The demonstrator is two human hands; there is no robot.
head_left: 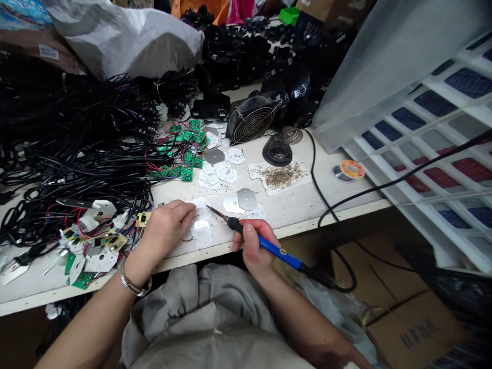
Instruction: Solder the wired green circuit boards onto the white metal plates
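In my right hand (255, 241) is a soldering iron (282, 252) with a blue handle, gripped like a pen. Its dark tip points up and left, over or close to a white circuit plate (202, 207). My left hand (167, 228) is closed beside that plate, thumb and fingers pressed together at its left edge; whatever they pinch is hidden. A thin wire shows just below these fingers. Nearer the table edge lies another shiny white plate (202, 233). A grey plate (246, 200) overlaps a white one to the right.
Black cables (96, 174) with green circuit boards (187, 173) pile up at left. Behind the plates stand a small fan (253, 123) and a dark soldering-iron holder (277, 151). A solder spool (351, 169) sits at right, near drawers (415, 148). The iron's black cord (315, 174) loops across the table edge.
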